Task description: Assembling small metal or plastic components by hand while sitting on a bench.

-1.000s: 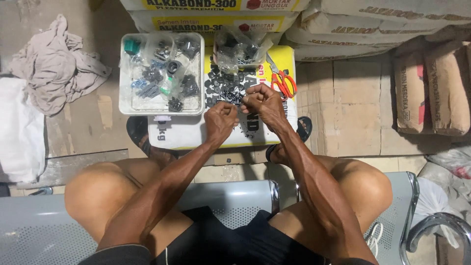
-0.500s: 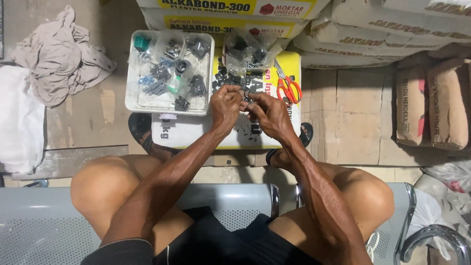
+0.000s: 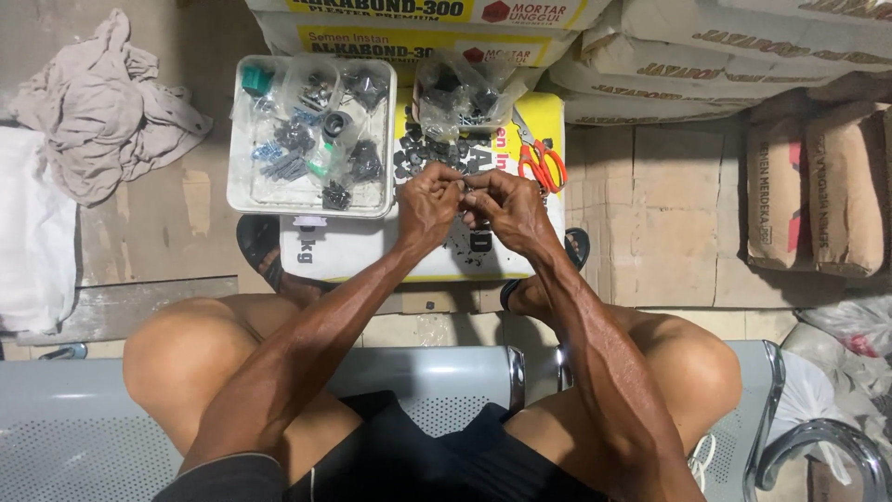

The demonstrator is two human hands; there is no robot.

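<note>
You sit on a grey metal bench seat (image 3: 437,381), knees apart, both forearms reaching forward between them. Just past your knees, your feet in dark sandals (image 3: 265,256) rest on the floor at the near edge of a white and yellow sack (image 3: 372,251) that lies flat and carries the work.

Above that sack your left hand (image 3: 429,203) and right hand (image 3: 506,209) meet, fingertips touching. The fingers of both are curled and pressed together around a small dark part (image 3: 465,191); it is almost wholly hidden between them, so you cannot tell its shape. Your hands also cover part of the loose pile of small black parts (image 3: 423,153) spread on the sack just beyond them.

Left of your left hand, touching the sack's top, stands a white tray (image 3: 242,200) holding clear bags of dark and blue bits and one green piece. Right of your right hand lie orange-handled scissors (image 3: 542,160), near but apart from your knuckles. Beyond the pile sits a crumpled clear bag (image 3: 465,93) with more dark parts.

Farther off, stacked sacks (image 3: 725,46) fill the back, brown sacks (image 3: 818,191) stand at the right, and a crumpled grey cloth (image 3: 102,112) lies on the floor at the left, well apart.
</note>
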